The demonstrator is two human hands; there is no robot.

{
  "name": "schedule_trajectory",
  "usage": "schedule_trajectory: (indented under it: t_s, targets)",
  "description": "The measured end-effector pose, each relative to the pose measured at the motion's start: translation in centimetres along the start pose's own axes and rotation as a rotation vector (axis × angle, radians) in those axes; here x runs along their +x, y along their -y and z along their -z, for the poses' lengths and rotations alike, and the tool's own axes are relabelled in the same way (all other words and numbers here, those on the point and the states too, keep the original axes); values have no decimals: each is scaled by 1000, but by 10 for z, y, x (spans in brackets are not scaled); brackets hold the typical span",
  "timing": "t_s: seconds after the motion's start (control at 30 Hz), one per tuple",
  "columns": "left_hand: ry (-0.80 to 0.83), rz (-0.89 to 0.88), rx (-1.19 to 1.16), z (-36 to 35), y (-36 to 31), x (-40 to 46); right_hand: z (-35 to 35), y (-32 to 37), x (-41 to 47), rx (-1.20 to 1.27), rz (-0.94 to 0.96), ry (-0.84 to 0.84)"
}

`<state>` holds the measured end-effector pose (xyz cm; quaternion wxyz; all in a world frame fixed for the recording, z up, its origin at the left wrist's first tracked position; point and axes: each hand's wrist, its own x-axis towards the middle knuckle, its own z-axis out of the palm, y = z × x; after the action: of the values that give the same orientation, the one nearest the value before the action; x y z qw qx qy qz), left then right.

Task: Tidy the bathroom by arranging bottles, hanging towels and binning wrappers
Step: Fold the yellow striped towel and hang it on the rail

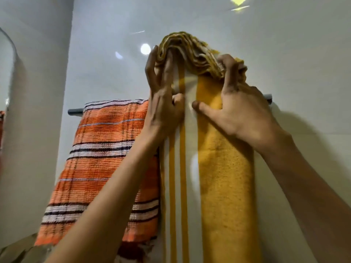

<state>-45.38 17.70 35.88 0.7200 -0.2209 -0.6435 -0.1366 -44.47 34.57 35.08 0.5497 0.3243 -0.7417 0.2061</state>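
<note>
A yellow and white striped towel (pixel 226 177) hangs down the wall over a grey towel rail (pixel 75 111), its upper end bunched in folds above the rail. My left hand (pixel 163 103) pinches the bunched folds at their left side with raised fingers, its thumb on the towel's front. My right hand (pixel 241 109) grips the folds on the right, thumb pressed against the hanging part. An orange striped towel (pixel 102 168) hangs on the same rail to the left.
The glossy white tiled wall (pixel 294 63) lies behind the rail, whose right end (pixel 267 97) pokes out past my right hand. A white wall corner (pixel 38 111) juts out at the left, with a mirror edge (pixel 7 54) beyond it.
</note>
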Motion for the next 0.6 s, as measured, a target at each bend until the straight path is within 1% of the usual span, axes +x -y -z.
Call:
schedule_trajectory:
  t_s: [0.1, 0.17, 0.27, 0.37, 0.4, 0.47, 0.53, 0.6]
  targets:
    - [78, -27, 26, 5, 20, 12, 4, 2, 18, -93, -77, 152]
    - [136, -43, 27, 10, 32, 23, 2, 0, 32, -82, -126, 272]
    - [323, 13, 15, 19, 48, 34, 4, -1, 51, 80, -213, 474]
    - [538, 127, 69, 35, 57, 40, 12, -2, 61, 94, -217, 634]
    - [611, 170, 63, 41, 58, 41, 16, -2, 62, 105, -221, 670]
    - [732, 201, 54, 52, 62, 40, 23, -4, 60, 140, -229, 719]
    - [785, 263, 74, 56, 68, 34, 25, -6, 57, 130, -236, 756]
    - [828, 348, 165, 53, 74, 33, 26, -7, 54, 143, -258, 794]
